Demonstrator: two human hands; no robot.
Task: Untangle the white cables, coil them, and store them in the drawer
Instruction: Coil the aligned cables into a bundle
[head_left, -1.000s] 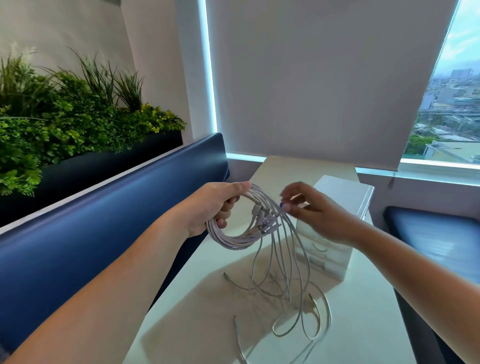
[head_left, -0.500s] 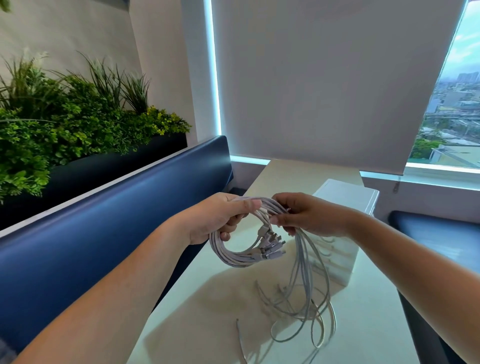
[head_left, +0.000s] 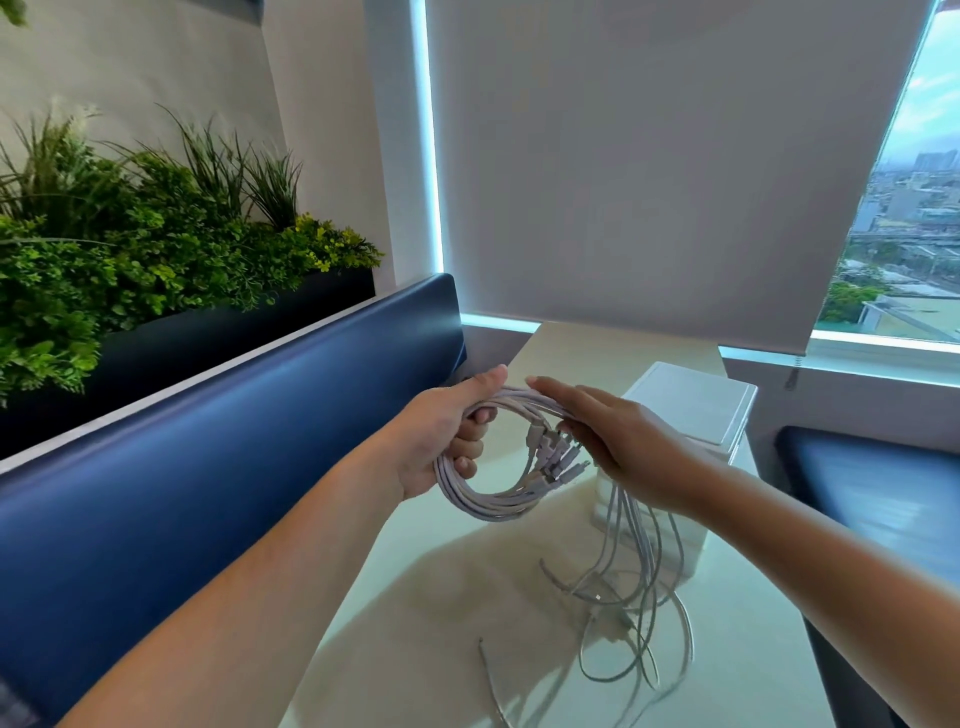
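Right hand (head_left: 613, 441) has flattened, fingers straight and together over the coil (head_left: 483, 506); left hand (head_left: 447, 436) grips it. Loose tails (head_left: 631, 540) remain uncoiled; drawer unit (head_left: 691, 405), far right, awaits.

The cables (head_left: 498, 506) are plain white, with a faint lilac cast where shade falls on the coil, and their connector ends are a paler grey-white. The small drawer unit (head_left: 691, 402) at the far right is white too. The table (head_left: 415, 623) is an unpatterned cream. On the left, the bench backrest (head_left: 208, 441) is glossy navy blue, and the seat cushion (head_left: 872, 483) on the right matches it. The planter (head_left: 208, 338) is black, and its foliage (head_left: 130, 270) is mixed greens with yellow-green tips at the far end. The roller blind (head_left: 649, 156) is plain off-white, edged by a cyan glow.
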